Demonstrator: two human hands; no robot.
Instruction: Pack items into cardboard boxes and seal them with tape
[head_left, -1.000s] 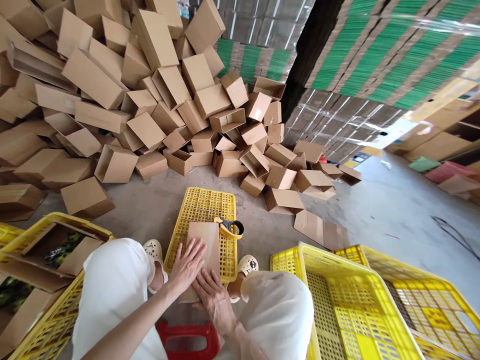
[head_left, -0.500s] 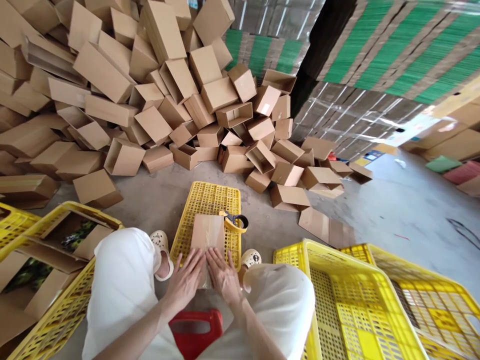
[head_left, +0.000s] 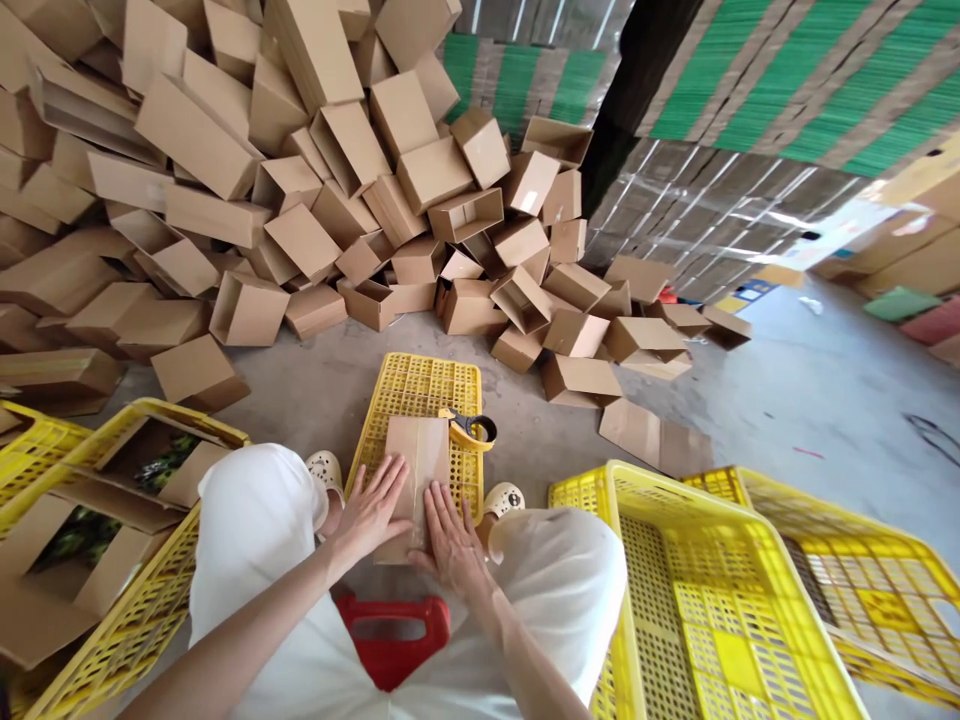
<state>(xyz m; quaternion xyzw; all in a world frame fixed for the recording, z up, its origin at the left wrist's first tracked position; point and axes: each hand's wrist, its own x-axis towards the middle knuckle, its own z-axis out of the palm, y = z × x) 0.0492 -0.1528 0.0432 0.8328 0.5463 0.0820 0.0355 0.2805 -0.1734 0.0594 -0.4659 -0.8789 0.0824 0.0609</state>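
A closed cardboard box [head_left: 421,455] with clear tape along its top lies on an upturned yellow crate [head_left: 420,375] between my feet. My left hand [head_left: 375,508] rests on the box's left side, fingers stretched out and thumb apart. Flat on its right side lies my right hand [head_left: 452,532], fingers extended forward. Neither hand grips anything. Beyond my right fingertips, a yellow-and-black tape dispenser [head_left: 471,432] sits at the crate's right edge, touching or close to the box.
Loose cardboard boxes [head_left: 300,240] are heaped ahead. Yellow crates [head_left: 735,600] stand at my right. Another yellow crate [head_left: 142,600] at my left holds open boxes with dark packed contents. A red stool [head_left: 397,635] is beneath me.
My hands have moved apart, from close together over the tape seam to opposite sides of the box top. The left hand slid forward and left. The camera view shifted slightly.
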